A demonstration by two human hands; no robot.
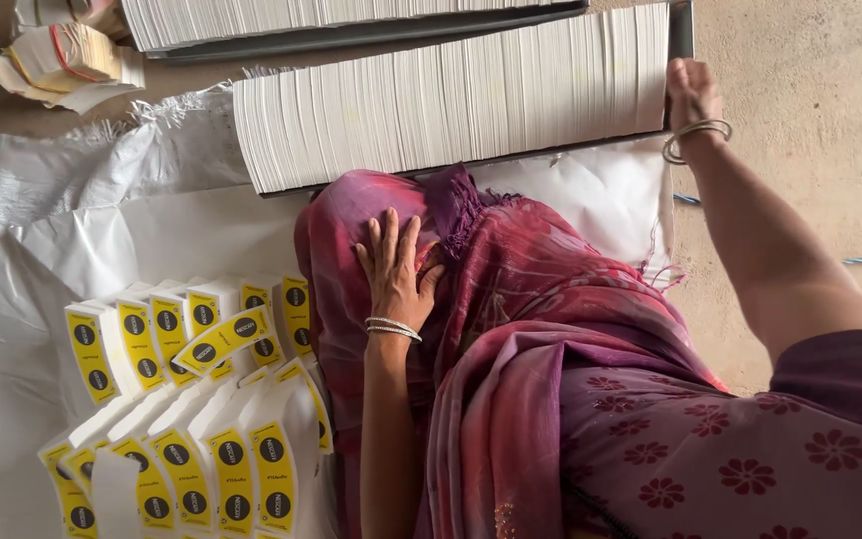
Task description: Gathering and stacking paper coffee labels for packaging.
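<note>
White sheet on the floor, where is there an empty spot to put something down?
The white plastic sheet lies bare at the left, between the crumpled white sack and the yellow-and-white paper cup blanks. Bare concrete floor shows at the right. The long row of white paper sheets and the cup blanks are crowded.

A small packing or print-finishing workshop run on a bare concrete floor (810, 60): long rows of stacked white card blanks (451, 100), bundled yellow-printed cartons (192, 399), white plastic sheeting (72, 230) spread underneath
</note>
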